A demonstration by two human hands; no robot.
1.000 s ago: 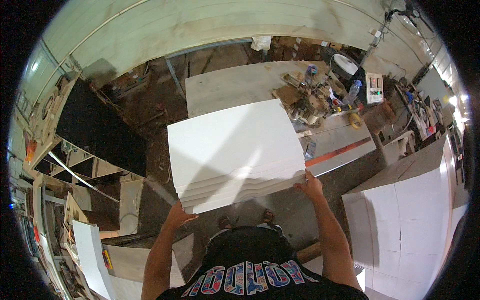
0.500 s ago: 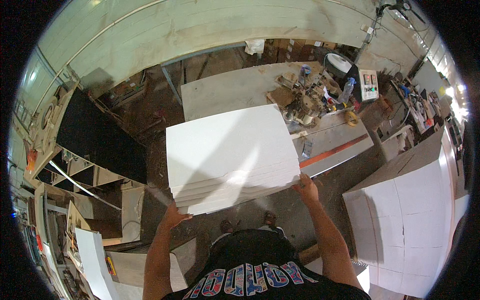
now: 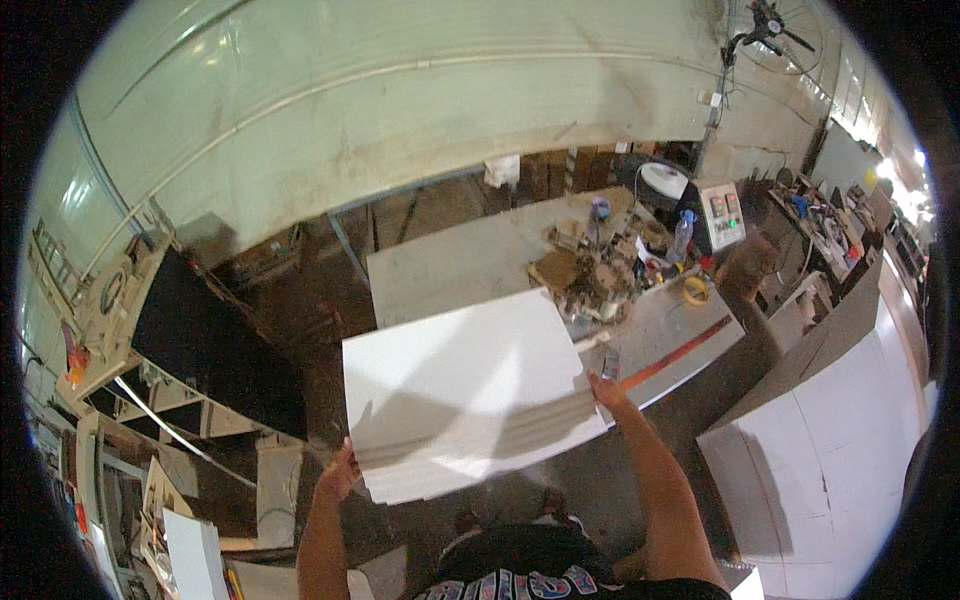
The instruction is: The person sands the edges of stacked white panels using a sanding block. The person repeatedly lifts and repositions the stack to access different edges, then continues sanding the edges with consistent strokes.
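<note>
a person in a black shirt (image 3: 525, 542) has a stack of white boards (image 3: 465, 385) in front, between two hands. the left hand (image 3: 342, 471) is against the stack's left edge; i can't tell if its fingers pinch. the right hand (image 3: 606, 391) has its fingers bent around the right edge. past the stack is a gray workbench (image 3: 435, 260), with yellow tape (image 3: 695, 291) and a clear bottle (image 3: 684, 238) on the right. a fan (image 3: 770, 30) hangs high on the far right.
</note>
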